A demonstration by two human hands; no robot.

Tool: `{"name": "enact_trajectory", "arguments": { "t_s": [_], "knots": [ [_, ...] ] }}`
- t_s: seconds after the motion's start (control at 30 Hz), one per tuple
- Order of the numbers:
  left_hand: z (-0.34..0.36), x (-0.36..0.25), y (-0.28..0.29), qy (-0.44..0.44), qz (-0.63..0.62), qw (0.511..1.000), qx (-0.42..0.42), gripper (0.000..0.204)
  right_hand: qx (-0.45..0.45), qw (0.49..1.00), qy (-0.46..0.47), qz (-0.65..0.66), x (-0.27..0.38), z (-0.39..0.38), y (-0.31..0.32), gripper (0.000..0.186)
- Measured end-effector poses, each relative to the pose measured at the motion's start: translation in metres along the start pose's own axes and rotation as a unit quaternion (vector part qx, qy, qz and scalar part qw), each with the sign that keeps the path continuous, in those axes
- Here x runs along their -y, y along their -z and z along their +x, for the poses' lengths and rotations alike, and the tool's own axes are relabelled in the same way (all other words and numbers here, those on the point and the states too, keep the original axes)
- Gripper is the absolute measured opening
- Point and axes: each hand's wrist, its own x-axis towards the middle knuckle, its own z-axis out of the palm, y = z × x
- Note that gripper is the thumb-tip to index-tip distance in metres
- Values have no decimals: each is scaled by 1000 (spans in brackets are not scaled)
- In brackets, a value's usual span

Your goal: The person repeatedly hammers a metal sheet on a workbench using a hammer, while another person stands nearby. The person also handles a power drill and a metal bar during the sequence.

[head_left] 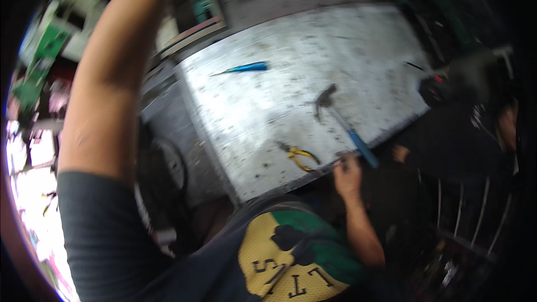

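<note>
My left arm reaches up along the left side, and its hand lies beyond the upper edge of the picture. At the near edge of the metal table (291,39) is my right hand (348,176), its fingers bent and blurred. A small dark patch shows at the fingertips; I cannot make out what it is. Just right of that hand, a claw hammer (358,144) lies with its blue handle sticking out over the edge. To its left rest pliers (301,156) with yellow handles. A blue-handled screwdriver (249,67) lies farther back, its tip toward the left.
Someone in dark clothes (458,139) is close at the right, with a hand (400,153) by the table edge. A thin dark piece (414,66) lies at the table's far right. Green and pale machinery (53,41) stands at the left, beyond my arm.
</note>
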Motion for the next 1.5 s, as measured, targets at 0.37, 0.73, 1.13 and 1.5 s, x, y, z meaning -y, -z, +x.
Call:
{"name": "enact_trajectory", "arguments": {
  "t_s": [0.37,0.73,1.13,1.5],
  "knots": [
    [11,11,-18,34,3,999,-18,63,27,983,-179,-3,-45,-65,4,25],
    [-6,-23,12,39,39,998,42,67,-9,998,-57,-3,-24,10,22,24],
    [-84,-105,4,-99,-19,930,-354,66,-92,981,-135,108,-8,-20,16,24],
    [-284,-353,-90,-160,-430,880,124,46,-51,935,-132,325,84,57,46,14]
  ]
}}
